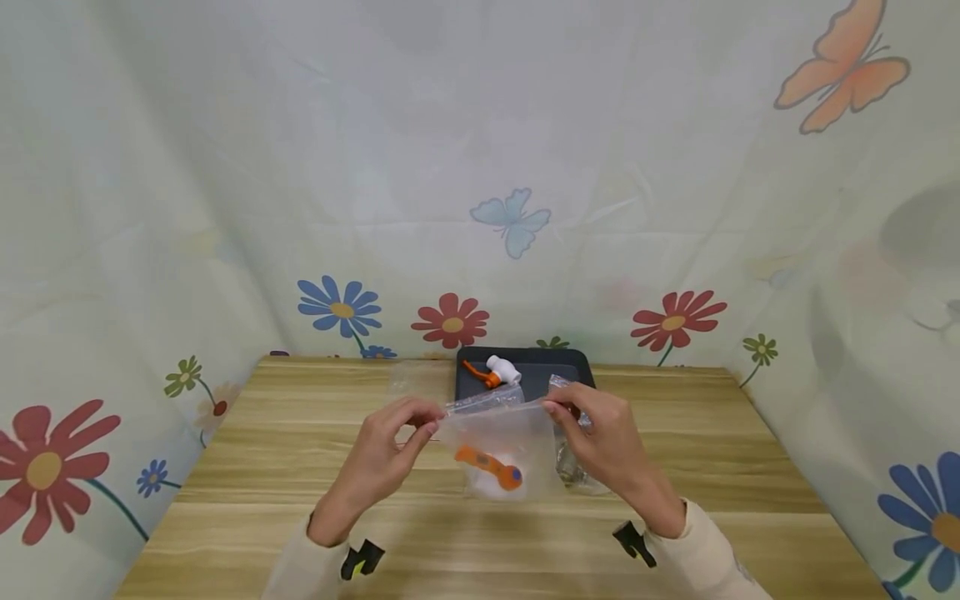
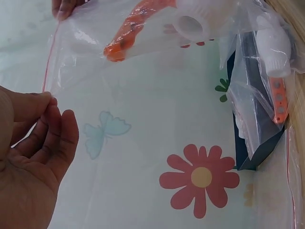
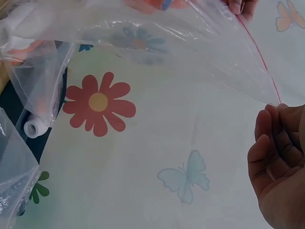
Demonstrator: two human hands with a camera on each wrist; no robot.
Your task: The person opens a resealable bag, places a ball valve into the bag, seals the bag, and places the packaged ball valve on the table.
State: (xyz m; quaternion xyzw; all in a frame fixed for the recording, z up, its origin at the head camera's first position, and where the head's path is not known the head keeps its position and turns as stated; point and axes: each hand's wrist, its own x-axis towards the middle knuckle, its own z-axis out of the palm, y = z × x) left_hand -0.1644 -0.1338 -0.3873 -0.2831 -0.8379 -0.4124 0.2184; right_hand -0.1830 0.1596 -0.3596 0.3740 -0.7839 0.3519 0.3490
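Between both hands hangs a clear zip bag [image 1: 540,454] with a red seal line along its top edge. Inside it lies a white plastic valve with an orange handle [image 1: 483,461]; the handle also shows in the left wrist view [image 2: 138,26]. My left hand [image 1: 386,450] pinches one top corner of the bag between thumb and index finger. At the opposite corner, my right hand [image 1: 606,433] pinches the seal edge the same way. In the left wrist view the other fingers of the left hand [image 2: 38,152] are loosely bent.
A dark tray [image 1: 551,377] at the table's back holds another white valve with an orange handle [image 1: 504,370], in clear plastic. Left of it lies a flat clear bag [image 1: 412,379]. Crumpled clear plastic [image 1: 592,483] lies beneath the right hand. A printed curtain [image 1: 450,167] encloses the wooden table [image 1: 300,467].
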